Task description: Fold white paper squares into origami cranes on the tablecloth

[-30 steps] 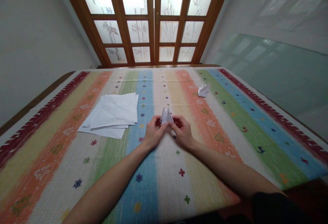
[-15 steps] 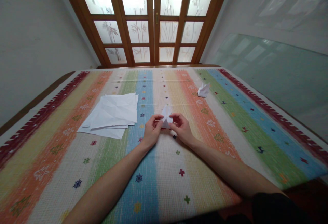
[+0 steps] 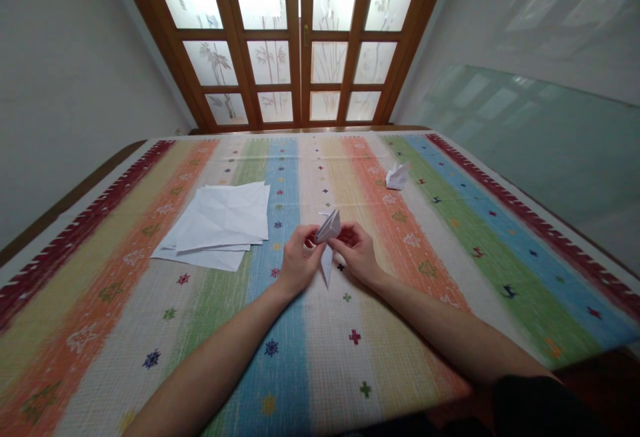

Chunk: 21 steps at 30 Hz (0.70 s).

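Between both hands is a small piece of folded white paper (image 3: 329, 227), with layered flaps at its top and a narrow point hanging down toward me. My left hand (image 3: 301, 257) pinches its left side between thumb and fingers. From the right, my right hand (image 3: 356, 250) grips it the same way, thumb in front and fingers curled behind. The fingertips partly cover the paper's middle. To the left lies a loose stack of white paper sheets (image 3: 220, 218), the top one showing crease lines. Farther back on the right stands another folded paper figure (image 3: 397, 176) with pointed tips.
A striped, patterned cloth (image 3: 200, 330) covers the table. Beyond the table's far edge are wooden doors (image 3: 301, 43) with frosted panes. Along the right wall is a pale green glass panel (image 3: 540, 137), and a plain wall (image 3: 70, 57) runs along the left.
The folded paper has turned in my hands. Its narrow point now hangs down below my fingers, and its layered flaps tilt up to the right. The stack and the other figure stay put.
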Available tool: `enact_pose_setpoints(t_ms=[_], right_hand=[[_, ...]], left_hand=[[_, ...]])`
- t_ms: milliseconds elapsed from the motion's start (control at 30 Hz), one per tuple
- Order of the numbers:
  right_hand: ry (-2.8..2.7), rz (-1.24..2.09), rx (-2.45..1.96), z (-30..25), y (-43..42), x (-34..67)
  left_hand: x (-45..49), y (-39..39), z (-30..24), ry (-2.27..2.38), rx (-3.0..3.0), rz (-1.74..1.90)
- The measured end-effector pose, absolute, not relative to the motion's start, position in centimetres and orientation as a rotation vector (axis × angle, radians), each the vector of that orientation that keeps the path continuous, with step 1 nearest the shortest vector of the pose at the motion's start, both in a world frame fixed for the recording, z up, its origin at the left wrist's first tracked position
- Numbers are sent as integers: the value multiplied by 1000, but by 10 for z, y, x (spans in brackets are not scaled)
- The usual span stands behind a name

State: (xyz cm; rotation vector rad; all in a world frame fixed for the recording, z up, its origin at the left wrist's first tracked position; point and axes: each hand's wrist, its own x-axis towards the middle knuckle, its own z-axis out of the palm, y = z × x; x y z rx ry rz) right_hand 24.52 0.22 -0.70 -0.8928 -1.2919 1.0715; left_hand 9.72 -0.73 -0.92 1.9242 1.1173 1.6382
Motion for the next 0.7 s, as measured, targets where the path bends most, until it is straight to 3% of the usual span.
enact_pose_setpoints(t_ms=[267, 700], right_hand=[[-1438, 1063, -938, -1, -4, 247], [-1588, 1108, -895, 2, -7, 248]], left_hand=[[92, -12, -2, 1172, 2224, 1762], [86, -6, 0, 986, 1901, 1586]])
